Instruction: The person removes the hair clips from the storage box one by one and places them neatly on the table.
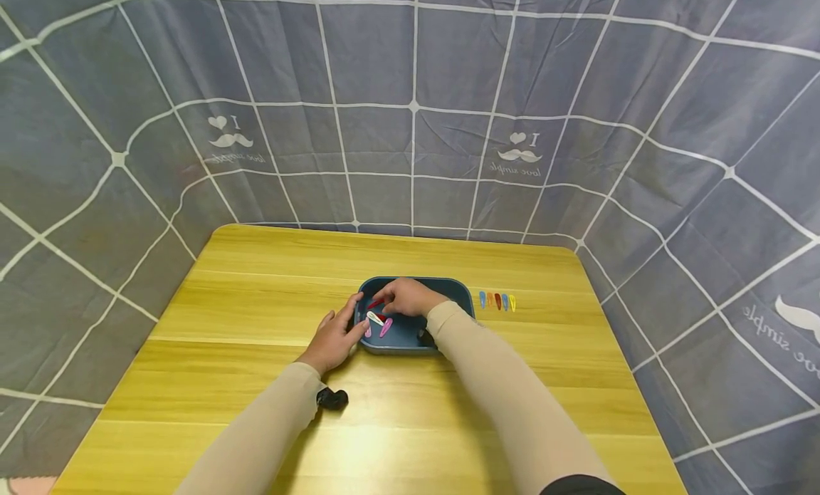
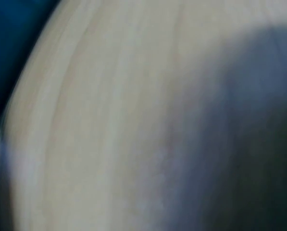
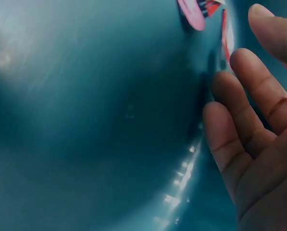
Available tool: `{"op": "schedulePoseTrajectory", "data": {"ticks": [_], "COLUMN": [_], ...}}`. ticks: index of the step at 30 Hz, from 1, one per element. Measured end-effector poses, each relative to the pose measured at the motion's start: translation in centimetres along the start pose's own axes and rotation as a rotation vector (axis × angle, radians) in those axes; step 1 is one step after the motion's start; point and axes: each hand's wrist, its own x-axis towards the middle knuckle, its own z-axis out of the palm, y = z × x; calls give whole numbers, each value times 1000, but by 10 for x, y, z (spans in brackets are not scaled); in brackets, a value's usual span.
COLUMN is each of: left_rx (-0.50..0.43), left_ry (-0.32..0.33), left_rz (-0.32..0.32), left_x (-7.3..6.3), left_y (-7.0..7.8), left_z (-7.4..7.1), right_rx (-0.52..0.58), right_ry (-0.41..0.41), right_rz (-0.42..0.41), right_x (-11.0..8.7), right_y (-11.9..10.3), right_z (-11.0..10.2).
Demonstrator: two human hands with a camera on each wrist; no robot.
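Note:
A dark blue tray (image 1: 410,342) holds several hair clips. My right hand (image 1: 408,297) reaches down into it, with loosely bent fingers spread over the clips. Its fingertips are right by a red clip (image 1: 376,304) near the tray's far left side; in the right wrist view the red clip (image 3: 225,36) lies close to them. A white clip (image 1: 375,318) and a pink clip (image 1: 386,327) lie just nearer to me. At the tray's left end my left hand (image 1: 333,342) rests against the rim, fingers extended and thumb beside another pink clip (image 1: 368,332).
To the right of the tray, a row of blue, orange, red and yellow clips (image 1: 497,301) lies on the wooden table (image 1: 269,295). A grey gridded curtain (image 1: 378,139) surrounds the table's back and sides. The left wrist view is mostly blurred tabletop.

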Motion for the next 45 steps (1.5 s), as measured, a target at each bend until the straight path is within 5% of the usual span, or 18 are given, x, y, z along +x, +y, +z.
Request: {"op": "schedulePoseTrajectory", "data": {"ticks": [15,45], "left_rx": [16,36], "left_ry": [-3,8], "left_rz": [8,12], "left_x": [1,0], "left_y": [0,2], "left_z": [0,-1], "right_rx": [-5,-137], "right_ry": [-50,10], "right_rz": [-14,-11], "right_x": [11,15], "right_y": [-5,-10], "right_z": [19,26]}}
